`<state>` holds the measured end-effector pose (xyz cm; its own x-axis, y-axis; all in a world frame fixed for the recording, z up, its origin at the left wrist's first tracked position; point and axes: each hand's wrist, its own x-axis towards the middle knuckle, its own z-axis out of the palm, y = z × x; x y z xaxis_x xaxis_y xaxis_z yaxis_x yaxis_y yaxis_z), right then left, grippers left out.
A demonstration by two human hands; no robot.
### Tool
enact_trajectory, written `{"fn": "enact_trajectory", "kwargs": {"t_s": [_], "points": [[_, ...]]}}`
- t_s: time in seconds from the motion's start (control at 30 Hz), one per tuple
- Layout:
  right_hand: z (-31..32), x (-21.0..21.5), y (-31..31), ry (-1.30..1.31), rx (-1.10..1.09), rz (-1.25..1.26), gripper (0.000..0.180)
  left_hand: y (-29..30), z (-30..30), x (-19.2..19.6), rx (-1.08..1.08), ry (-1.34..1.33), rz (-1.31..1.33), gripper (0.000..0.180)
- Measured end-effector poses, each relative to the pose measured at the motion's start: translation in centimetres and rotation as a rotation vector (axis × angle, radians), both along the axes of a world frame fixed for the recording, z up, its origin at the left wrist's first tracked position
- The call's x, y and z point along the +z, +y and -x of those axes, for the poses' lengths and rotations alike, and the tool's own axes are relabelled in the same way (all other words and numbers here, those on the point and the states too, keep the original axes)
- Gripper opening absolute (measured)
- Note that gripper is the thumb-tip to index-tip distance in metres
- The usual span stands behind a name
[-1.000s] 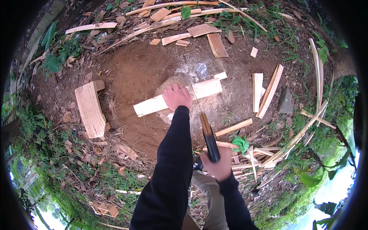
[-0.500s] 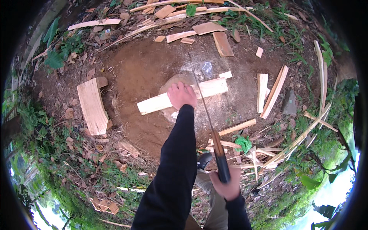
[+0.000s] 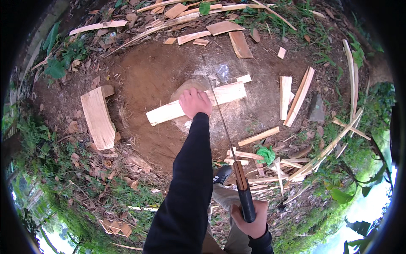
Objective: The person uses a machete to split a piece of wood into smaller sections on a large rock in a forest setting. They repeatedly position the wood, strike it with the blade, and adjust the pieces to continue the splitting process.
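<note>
A pale wooden plank [image 3: 228, 92] lies slantwise across a round stump [image 3: 183, 123], most of which is hidden under it. My left hand [image 3: 195, 103] presses down on the plank's middle, fingers bent over its far edge. In my right hand [image 3: 252, 219] is the black and brown handle of a handsaw [image 3: 241, 180]. The long, thin saw blade runs up and to the left, crossing the plank just right of my left hand. Whether its teeth have cut into the wood is too fine to make out. A small wood block [image 3: 244, 78] touches or lies close to the plank's far right edge.
A wide board [image 3: 97, 118] lies at the left. To the right are two wood strips [image 3: 285, 97] [image 3: 301, 96] and a grey stone [image 3: 316, 108]. Near my shoe [image 3: 222, 174] are scattered offcuts and a green plastic bag [image 3: 266, 155]. More boards [image 3: 240, 45] lie on the far side.
My right hand has drawn the saw back toward me, so the handle is lower in view. My left hand stays on the plank. The whole view has shifted slightly.
</note>
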<state>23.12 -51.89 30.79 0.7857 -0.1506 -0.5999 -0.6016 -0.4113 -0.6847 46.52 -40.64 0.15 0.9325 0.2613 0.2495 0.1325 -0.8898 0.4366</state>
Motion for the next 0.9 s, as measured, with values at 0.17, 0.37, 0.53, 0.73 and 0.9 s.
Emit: {"fn": "enact_trajectory", "kwargs": {"t_s": [0.17,0.37,0.53,0.73,0.9], "points": [[-1.4,0.4,-1.4,-0.137,0.086,-0.143,0.026,-0.5,-0.1,0.1,-0.006,0.001,-0.007,0.020],[-1.9,0.7,0.3,-0.113,0.087,-0.151,0.029,0.1,-0.1,-0.5,0.007,0.054,-0.076,0.020],[-2.1,0.5,0.3,-0.171,0.043,-0.040,0.026,-0.5,0.2,-0.5,0.006,0.003,-0.061,0.021],[-3.4,-2.3,1.0,-0.126,-0.109,-0.018,0.015,-0.1,0.4,-0.8,-0.004,0.000,-0.081,0.021],[1.1,2.6,0.5,-0.085,0.014,0.030,0.018,-0.2,0.0,-0.3,-0.007,-0.047,-0.027,0.020]]}}
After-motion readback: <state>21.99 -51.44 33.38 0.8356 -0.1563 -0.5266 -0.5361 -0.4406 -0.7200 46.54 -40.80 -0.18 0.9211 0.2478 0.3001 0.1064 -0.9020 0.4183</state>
